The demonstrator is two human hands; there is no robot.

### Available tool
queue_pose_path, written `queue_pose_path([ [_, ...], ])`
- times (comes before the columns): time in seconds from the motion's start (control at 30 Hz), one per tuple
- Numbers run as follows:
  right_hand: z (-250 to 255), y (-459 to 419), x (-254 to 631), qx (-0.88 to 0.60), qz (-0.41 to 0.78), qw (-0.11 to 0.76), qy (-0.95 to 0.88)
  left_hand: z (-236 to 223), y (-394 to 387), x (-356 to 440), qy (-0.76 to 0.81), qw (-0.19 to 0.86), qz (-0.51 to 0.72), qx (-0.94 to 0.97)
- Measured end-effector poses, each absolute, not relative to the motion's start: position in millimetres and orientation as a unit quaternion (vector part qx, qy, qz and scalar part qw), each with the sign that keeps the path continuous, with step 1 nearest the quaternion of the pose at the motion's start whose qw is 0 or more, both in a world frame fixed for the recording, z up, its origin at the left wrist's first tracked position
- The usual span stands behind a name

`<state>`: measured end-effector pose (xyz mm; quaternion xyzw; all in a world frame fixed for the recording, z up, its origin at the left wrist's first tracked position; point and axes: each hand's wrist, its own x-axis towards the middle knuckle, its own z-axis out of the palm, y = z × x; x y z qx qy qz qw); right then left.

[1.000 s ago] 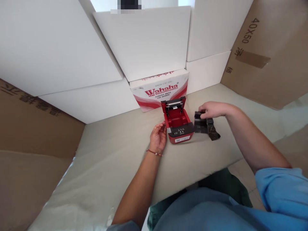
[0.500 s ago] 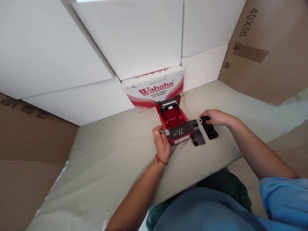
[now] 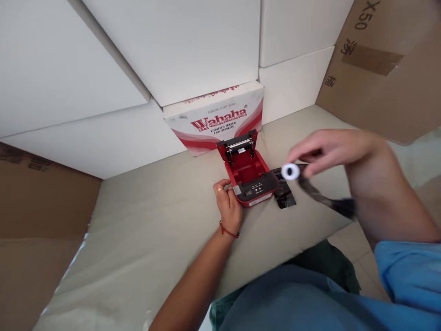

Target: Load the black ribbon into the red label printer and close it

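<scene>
A small red and black label printer [image 3: 257, 186] stands on the cloth with its lid [image 3: 239, 145] raised, and its red inside shows. My left hand [image 3: 228, 204] is closed against the printer's front left corner, with the thumb side at the edge; some fingertips are hidden. Above the table, to the right of the printer, my right hand [image 3: 327, 149] pinches a small roll [image 3: 291, 171] with a white core, its open end turned to me. A dark strip [image 3: 319, 197] trails from the roll, blurred by motion. Beside the printer lies a flat, glossy black sheet [image 3: 285, 195].
Behind the printer a white and red Wahaha box [image 3: 217, 122] leans against stacked white boxes [image 3: 206, 46]. Brown cartons stand at the left [image 3: 41, 197] and right [image 3: 382, 82]. A pale cloth [image 3: 155, 220] covers the table, whose front edge is near my body.
My right hand has lifted the roll with its dark strip off the cloth and brought it up toward me. My left hand stays at the printer. The view has shifted slightly.
</scene>
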<state>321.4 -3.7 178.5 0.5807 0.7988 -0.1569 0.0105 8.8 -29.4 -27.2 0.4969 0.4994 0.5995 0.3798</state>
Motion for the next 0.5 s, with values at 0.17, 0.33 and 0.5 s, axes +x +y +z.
queue_pose_path([
  [0.17,152.0,20.1,227.1,0.537,-0.153,0.014,0.829,-16.6,-38.9,7.2,0.463,0.199,0.637,0.583],
  [0.33,140.6,29.8,178.1,0.558,-0.106,0.076,0.819,-1.7,-57.4,9.0,0.332,0.010,0.563,0.756],
  [0.5,133.6,32.8,173.3,0.550,-0.095,0.063,0.828,4.8,-62.6,14.6,0.321,-0.058,0.503,0.800],
])
